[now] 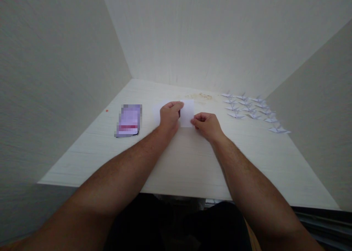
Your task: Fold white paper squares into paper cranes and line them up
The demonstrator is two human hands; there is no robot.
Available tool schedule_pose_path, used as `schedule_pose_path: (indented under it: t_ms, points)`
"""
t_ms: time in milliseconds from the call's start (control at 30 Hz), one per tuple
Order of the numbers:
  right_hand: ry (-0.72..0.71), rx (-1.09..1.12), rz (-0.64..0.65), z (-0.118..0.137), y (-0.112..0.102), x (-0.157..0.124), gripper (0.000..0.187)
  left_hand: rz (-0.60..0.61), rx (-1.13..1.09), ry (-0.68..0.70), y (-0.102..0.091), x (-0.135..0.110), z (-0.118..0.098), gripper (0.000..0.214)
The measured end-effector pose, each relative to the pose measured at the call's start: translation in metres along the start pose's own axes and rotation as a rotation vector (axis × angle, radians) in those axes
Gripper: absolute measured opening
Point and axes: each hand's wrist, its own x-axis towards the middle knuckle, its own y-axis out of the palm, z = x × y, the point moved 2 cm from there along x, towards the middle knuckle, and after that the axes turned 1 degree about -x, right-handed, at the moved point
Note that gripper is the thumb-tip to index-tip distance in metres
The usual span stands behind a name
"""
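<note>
A small white sheet of paper point(187, 111) is held just above the middle of the pale table point(192, 163). My left hand point(169, 116) pinches its upper left edge, fingers curled over the top. My right hand point(206, 126) pinches its lower right corner between thumb and fingers. Another white sheet point(157, 110) lies flat on the table behind my left hand, partly hidden by it.
Several small folded white paper cranes point(249, 108) stand in rows at the back right of the table. A dark-edged card pack point(128, 121), blurred out, lies at the left. A faint brown stain point(202, 96) marks the far edge. Walls close in on three sides.
</note>
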Motion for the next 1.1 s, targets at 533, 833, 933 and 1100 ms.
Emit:
schedule_pose_path:
  t_ms: [533,833,933,1100]
  points:
    - [-0.129,-0.361,0.147,0.006,0.001,-0.003,0.040,-0.053,-0.084,0.011,0.000,0.002,0.000,0.014]
    - [-0.139,-0.302,0.132,-0.001,0.004,-0.001,0.039,-0.050,-0.081,-0.014,-0.001,0.003,0.001,0.016]
    - [-0.121,-0.255,0.113,-0.001,0.003,-0.002,0.038,-0.040,-0.085,-0.030,-0.001,0.002,0.001,0.016]
    - [-0.104,-0.177,0.118,-0.003,0.002,-0.002,0.040,-0.026,-0.105,-0.048,0.001,-0.001,0.000,0.015]
